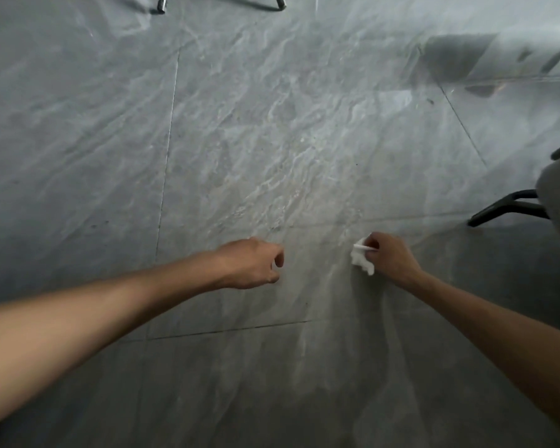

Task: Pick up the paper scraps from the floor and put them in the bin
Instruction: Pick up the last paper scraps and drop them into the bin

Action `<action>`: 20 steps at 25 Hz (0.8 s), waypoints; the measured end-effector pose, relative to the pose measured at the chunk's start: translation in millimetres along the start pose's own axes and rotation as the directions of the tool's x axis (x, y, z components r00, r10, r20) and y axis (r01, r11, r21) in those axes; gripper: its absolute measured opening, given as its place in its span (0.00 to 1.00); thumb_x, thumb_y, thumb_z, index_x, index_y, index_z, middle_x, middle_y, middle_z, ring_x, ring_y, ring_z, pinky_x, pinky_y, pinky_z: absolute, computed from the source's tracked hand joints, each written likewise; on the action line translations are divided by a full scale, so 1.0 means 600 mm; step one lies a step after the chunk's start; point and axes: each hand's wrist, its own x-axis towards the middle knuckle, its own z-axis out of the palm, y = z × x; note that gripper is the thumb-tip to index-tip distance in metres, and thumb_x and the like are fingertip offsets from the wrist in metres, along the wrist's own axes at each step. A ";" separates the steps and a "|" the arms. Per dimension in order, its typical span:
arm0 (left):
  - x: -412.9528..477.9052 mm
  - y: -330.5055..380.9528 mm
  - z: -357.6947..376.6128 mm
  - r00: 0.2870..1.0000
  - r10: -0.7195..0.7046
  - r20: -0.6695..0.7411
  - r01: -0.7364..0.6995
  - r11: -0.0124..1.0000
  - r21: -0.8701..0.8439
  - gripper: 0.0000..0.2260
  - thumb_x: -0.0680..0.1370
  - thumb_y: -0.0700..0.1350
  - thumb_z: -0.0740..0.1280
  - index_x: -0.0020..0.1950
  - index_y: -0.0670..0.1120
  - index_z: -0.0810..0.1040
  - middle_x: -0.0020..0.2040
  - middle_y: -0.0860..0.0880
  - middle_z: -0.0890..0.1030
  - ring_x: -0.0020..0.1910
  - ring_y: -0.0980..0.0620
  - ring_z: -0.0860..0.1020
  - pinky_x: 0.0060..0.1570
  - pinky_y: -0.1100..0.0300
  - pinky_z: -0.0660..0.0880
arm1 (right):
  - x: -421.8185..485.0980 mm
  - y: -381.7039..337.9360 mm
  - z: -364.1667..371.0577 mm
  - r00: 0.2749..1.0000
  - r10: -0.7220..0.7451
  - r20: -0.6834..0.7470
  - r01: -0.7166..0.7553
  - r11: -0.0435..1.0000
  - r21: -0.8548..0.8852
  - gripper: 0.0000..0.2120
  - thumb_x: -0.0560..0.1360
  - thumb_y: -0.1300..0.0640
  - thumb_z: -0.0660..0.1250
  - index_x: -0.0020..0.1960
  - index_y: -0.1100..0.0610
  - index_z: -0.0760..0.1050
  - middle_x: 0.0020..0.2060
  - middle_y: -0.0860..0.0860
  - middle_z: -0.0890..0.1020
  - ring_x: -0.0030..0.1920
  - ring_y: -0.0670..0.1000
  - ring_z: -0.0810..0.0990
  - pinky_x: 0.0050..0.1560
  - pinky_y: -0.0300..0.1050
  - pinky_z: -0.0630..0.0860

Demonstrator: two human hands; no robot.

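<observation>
Both my arms reach forward over a grey marbled tile floor (240, 140). My right hand (392, 258) is closed around crumpled white paper scraps (360, 259), which stick out on the hand's left side. My left hand (254, 263) is loosely curled with the fingers bent inward; a small pale spot shows between its thumb and fingers, too small to identify. No bin is in view, and no loose scraps lie on the visible floor.
A chair with a grey seat and black legs (511, 205) stands at the right edge. Metal chair legs (162, 3) show at the top left. A dark reflection (456, 59) lies on the floor at the upper right.
</observation>
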 end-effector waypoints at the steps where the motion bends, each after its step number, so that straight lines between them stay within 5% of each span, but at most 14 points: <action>1: -0.013 -0.005 -0.005 1.000 -0.003 -0.008 0.003 1.000 0.011 0.13 0.76 0.50 0.64 0.60 0.51 0.74 0.55 0.49 0.81 0.50 0.49 0.78 0.51 0.52 0.76 | -0.012 -0.026 0.004 0.999 -0.020 0.031 0.019 0.999 0.032 0.05 0.67 0.65 0.67 0.42 0.61 0.79 0.40 0.58 0.83 0.42 0.57 0.81 0.38 0.44 0.69; 5: -0.090 -0.036 -0.036 0.997 -0.037 -0.069 0.041 0.998 0.056 0.13 0.76 0.51 0.63 0.60 0.52 0.74 0.55 0.49 0.80 0.50 0.49 0.77 0.48 0.55 0.72 | -0.062 -0.162 0.000 0.976 -0.166 0.139 0.142 0.976 0.167 0.05 0.70 0.63 0.68 0.45 0.60 0.80 0.38 0.55 0.83 0.37 0.53 0.81 0.35 0.43 0.76; 9: -0.226 -0.101 -0.072 0.959 -0.126 -0.254 0.133 0.991 0.010 0.10 0.74 0.51 0.64 0.55 0.55 0.76 0.52 0.51 0.82 0.46 0.50 0.77 0.43 0.59 0.70 | -0.122 -0.345 -0.023 0.892 -0.375 0.252 0.346 0.926 0.154 0.04 0.72 0.59 0.68 0.45 0.55 0.80 0.31 0.45 0.81 0.30 0.41 0.79 0.27 0.28 0.68; 14: -0.434 -0.227 -0.091 0.853 -0.350 -0.387 0.322 0.937 -0.138 0.09 0.73 0.47 0.63 0.52 0.54 0.77 0.50 0.50 0.82 0.49 0.48 0.79 0.47 0.57 0.75 | -0.201 -0.594 -0.013 0.755 -0.571 0.322 0.576 0.813 0.089 0.05 0.73 0.60 0.65 0.46 0.55 0.80 0.30 0.46 0.79 0.29 0.42 0.76 0.23 0.26 0.65; 16: -0.519 -0.284 -0.087 0.799 -0.443 -0.406 0.386 0.896 -0.219 0.09 0.74 0.46 0.63 0.52 0.54 0.77 0.49 0.50 0.82 0.49 0.47 0.78 0.48 0.57 0.74 | -0.240 -0.692 0.018 0.681 -0.645 0.348 0.662 0.745 0.084 0.06 0.73 0.60 0.65 0.47 0.56 0.80 0.34 0.49 0.81 0.32 0.46 0.77 0.29 0.31 0.68; 20: -0.652 -0.370 -0.062 0.664 -0.605 -0.439 0.451 0.793 -0.410 0.04 0.74 0.46 0.63 0.46 0.53 0.76 0.45 0.51 0.82 0.39 0.52 0.78 0.45 0.54 0.76 | -0.322 -0.849 0.096 0.555 -0.755 0.348 0.750 0.636 0.182 0.08 0.71 0.62 0.66 0.50 0.58 0.80 0.40 0.53 0.82 0.40 0.48 0.78 0.33 0.34 0.70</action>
